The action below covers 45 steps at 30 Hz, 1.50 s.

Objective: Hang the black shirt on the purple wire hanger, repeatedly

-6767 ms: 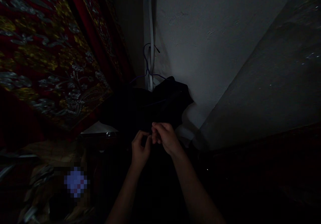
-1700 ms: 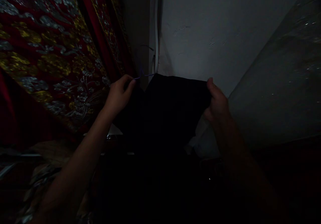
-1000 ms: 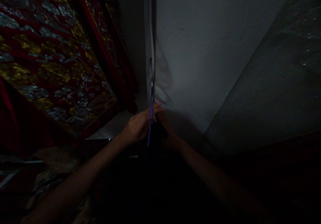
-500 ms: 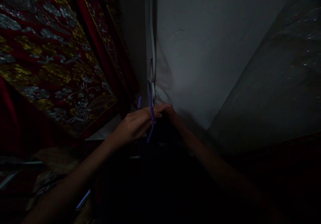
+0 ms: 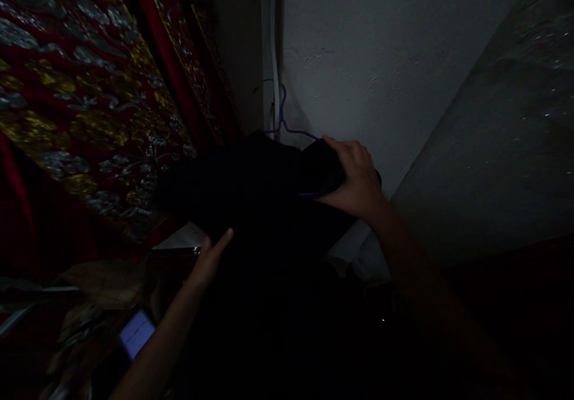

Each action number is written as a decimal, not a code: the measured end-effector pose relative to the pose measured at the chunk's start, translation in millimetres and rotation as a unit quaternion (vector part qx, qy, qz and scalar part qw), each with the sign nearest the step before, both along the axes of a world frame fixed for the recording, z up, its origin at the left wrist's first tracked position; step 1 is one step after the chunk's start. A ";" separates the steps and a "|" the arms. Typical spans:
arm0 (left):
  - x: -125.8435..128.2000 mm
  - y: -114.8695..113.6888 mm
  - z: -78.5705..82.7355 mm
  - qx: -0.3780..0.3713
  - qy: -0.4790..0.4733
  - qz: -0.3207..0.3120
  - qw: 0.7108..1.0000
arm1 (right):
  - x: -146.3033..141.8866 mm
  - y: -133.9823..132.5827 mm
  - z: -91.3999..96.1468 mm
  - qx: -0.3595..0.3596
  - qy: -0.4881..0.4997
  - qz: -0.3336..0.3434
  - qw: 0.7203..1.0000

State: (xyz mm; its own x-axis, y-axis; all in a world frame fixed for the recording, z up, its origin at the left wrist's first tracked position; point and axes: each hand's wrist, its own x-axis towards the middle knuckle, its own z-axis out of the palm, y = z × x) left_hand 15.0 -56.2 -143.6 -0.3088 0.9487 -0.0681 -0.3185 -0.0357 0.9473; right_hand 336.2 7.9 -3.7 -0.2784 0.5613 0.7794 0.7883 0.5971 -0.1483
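Note:
A black garment [image 5: 264,191] hangs on a purple hanger [image 5: 282,113] hooked near a white pipe in the dim corner. My right hand [image 5: 354,176] is closed over the garment's right shoulder and the hanger's end. My left hand [image 5: 210,259] lies lower, fingers stretched out, against the garment's left side.
A red cloth with gold and silver embroidery [image 5: 89,101] hangs on the left. A grey wall [image 5: 381,59] rises behind, and a sloping grey surface [image 5: 493,167] lies on the right. A glowing phone screen [image 5: 136,332] sits at the lower left.
Both hands were together at the hanger by the pipe. Now the garment hangs spread on the hanger, my right hand has moved right onto its shoulder, and my left has dropped lower.

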 end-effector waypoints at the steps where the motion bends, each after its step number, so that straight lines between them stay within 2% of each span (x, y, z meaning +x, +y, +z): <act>1: 6.6 -3.8 -6.7 -0.010 0.007 0.015 1.000 | -2.1 -5.8 -0.3 -0.008 -0.010 0.016 1.000; 3: 20.4 -10.4 -16.9 -0.012 -0.002 0.034 0.999 | -3.7 -20.9 -6.3 -0.019 -0.016 0.045 0.999; 5: 33.2 -14.9 -23.5 -0.025 -0.055 0.046 0.997 | -4.4 -37.5 -20.7 -0.032 0.008 0.077 0.996; 8: 46.7 -18.9 -29.9 -0.057 -0.115 0.045 0.991 | -14.7 -57.1 -61.7 -0.065 0.173 0.077 0.980; 9: 49.3 -20.1 -31.8 -0.072 -0.129 0.041 0.988 | -22.4 -61.2 -79.8 -0.079 0.265 0.050 0.960; 10: 51.1 -21.6 -33.5 -0.087 -0.143 0.033 0.985 | -32.2 -64.0 -98.8 -0.115 0.356 0.018 0.927; 11: 52.1 -23.5 -35.1 -0.102 -0.156 0.023 0.982 | -43.6 -65.9 -117.7 -0.197 0.403 0.009 0.894; 13: 52.5 -28.6 -37.7 -0.125 -0.179 0.007 0.976 | -68.6 -67.7 -150.1 -0.359 0.419 0.023 0.834; 14: 52.2 -31.7 -38.3 -0.131 -0.186 -0.003 0.974 | -80.6 -68.2 -161.9 -0.408 0.413 0.035 0.813; 15: 51.7 -35.1 -38.5 -0.132 -0.190 -0.013 0.973 | -91.2 -68.6 -170.2 -0.442 0.406 0.055 0.798; 17: 50.7 -42.0 -37.0 -0.131 -0.195 -0.029 0.972 | -106.8 -69.6 -177.5 -0.455 0.405 0.098 0.787; 20: 49.2 -49.0 -32.2 -0.136 -0.203 -0.027 0.969 | -115.0 -72.1 -175.4 -0.415 0.421 0.135 0.795; 23: 46.6 -48.4 -30.1 -0.136 -0.187 0.009 0.973 | -111.3 -76.2 -171.5 -0.398 0.432 0.130 0.799; 25: 44.8 -44.7 -32.9 -0.107 -0.119 0.078 0.984 | -106.9 -79.8 -169.2 -0.404 0.444 0.125 0.790; 26: 44.4 -42.9 -35.6 -0.075 -0.063 0.131 0.986 | -105.0 -81.6 -167.8 -0.407 0.451 0.125 0.784; 28: 46.4 -41.2 -42.8 0.012 0.060 0.238 0.969 | -102.6 -85.0 -164.2 -0.412 0.459 0.132 0.776; 30: 53.8 -43.0 -50.3 0.096 0.158 0.283 0.941 | -102.7 -87.8 -160.2 -0.425 0.450 0.142 0.772; 32: 66.4 -47.0 -55.6 0.152 0.222 0.238 0.933 | -104.8 -90.0 -157.3 -0.444 0.432 0.155 0.769; 35: 88.5 -50.1 -56.9 0.176 0.273 0.070 0.943 | -108.5 -92.0 -155.8 -0.463 0.420 0.187 0.758; 37: 99.0 -47.2 -53.8 0.174 0.277 0.001 0.945 | -109.3 -91.8 -155.2 -0.478 0.425 0.196 0.744; 39: 103.2 -41.0 -49.5 0.180 0.280 -0.011 0.943 | -107.9 -88.6 -151.4 -0.492 0.436 0.192 0.729; 41: 102.6 -34.2 -47.0 0.187 0.293 -0.015 0.938 | -105.1 -80.2 -140.1 -0.493 0.456 0.186 0.717; 43: 101.0 -29.1 -49.5 0.186 0.308 -0.021 0.933 | -102.5 -65.7 -118.3 -0.466 0.491 0.178 0.714; 45: 101.6 -26.4 -57.4 0.181 0.321 -0.024 0.929 | -101.3 -47.2 -87.8 -0.412 0.534 0.170 0.718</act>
